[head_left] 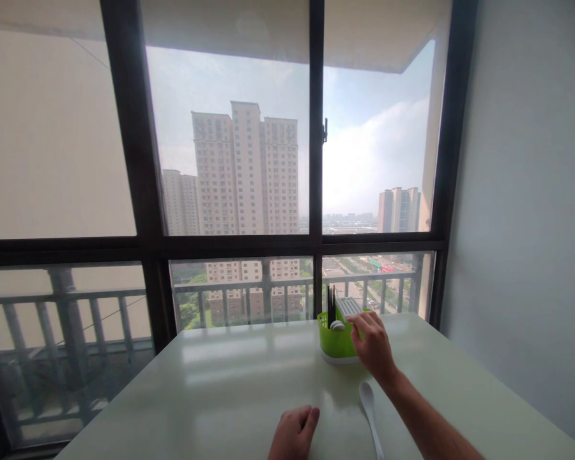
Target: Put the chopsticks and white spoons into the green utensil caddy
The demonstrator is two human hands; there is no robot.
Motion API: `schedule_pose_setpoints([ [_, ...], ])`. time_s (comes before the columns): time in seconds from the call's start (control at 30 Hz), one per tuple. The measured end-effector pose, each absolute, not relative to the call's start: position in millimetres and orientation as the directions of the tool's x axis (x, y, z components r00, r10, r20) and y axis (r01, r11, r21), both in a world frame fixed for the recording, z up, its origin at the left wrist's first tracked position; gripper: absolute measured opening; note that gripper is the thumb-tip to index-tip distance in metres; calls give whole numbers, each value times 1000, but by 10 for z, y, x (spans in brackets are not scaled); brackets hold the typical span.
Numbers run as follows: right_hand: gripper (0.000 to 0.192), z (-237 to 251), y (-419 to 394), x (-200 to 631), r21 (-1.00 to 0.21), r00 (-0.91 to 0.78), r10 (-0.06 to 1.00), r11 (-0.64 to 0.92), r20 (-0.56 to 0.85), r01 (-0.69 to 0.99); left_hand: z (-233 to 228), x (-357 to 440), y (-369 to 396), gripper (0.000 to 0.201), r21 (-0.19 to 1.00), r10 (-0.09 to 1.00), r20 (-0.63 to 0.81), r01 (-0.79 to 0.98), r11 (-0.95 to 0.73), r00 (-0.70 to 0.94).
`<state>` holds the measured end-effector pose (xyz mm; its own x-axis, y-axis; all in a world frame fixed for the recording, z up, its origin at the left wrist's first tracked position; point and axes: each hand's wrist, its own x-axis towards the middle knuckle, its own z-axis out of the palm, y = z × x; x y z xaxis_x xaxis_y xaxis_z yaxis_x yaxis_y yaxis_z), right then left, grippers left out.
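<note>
Fingers of right hand (374,345) touch green holder (336,342) mid-table.

Caddy (336,344) on table (230,383), spoon (370,409) before it

The right hand (372,345) is stretched forward on a bare, nearly straight forearm that runs in from the lower right, back of the hand up, fingers (361,327) curled forward and down. The left hand (293,433) lies low and near, knuckles up, fingers loosely folded under.
</note>
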<state>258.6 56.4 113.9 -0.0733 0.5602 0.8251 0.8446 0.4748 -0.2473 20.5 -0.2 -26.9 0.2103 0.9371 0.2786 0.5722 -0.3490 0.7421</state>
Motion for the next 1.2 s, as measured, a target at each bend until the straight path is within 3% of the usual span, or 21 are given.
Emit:
schedule_pose_setpoints([
  [0.1, 23, 882, 422, 2733, -401, 19, 730, 353, 683, 845, -287, 202, 6, 50, 727, 933, 277, 584, -360, 230],
  [0.2, 15, 498, 347, 2873, -395, -36, 880, 248, 473, 885, -280, 201, 4, 49, 723, 931, 277, 586, -365, 238],
  [0.27, 22, 282, 341, 2944, -411, -52, 926, 216, 374, 886, -267, 202, -4, 50, 725, 930, 279, 582, -369, 242],
  [0.5, 27, 97, 458, 2950, -576, -100, 984, 167, 146, 800, -249, 202, -26, 51, 726, 932, 289, 585, -362, 219],
  [0.73, 19, 139, 537, 2815, -564, -177, 980, 197, 90, 802, -233, 213, -27, 51, 724, 931, 291, 586, -365, 221],
  [0.87, 29, 561, 567, 2735, -589, -315, 948, 283, 51, 757, -229, 224, -39, 51, 713, 929, 295, 596, -370, 223],
  [0.97, 26, 1179, 602, 2660, -573, -427, 889, 439, 166, 692, -238, 230, -48, 55, 720, 932, 290, 591, -363, 219],
  [1.07, 19, 1813, 682, 2590, -371, -359, 743, 617, 566, 694, -242, 236, -52, 59, 733, 934, 292, 579, -357, 205],
  [1.13, 16, 2080, 774, 2547, -233, -265, 607, 617, 749, 752, -241, 238, -51, 60, 736, 935, 292, 576, -355, 202],
  [1.2, 16, 2168, 888, 2502, -142, -213, 527, 553, 823, 821, -241, 237, -44, 59, 736, 934, 292, 574, -358, 207],
])
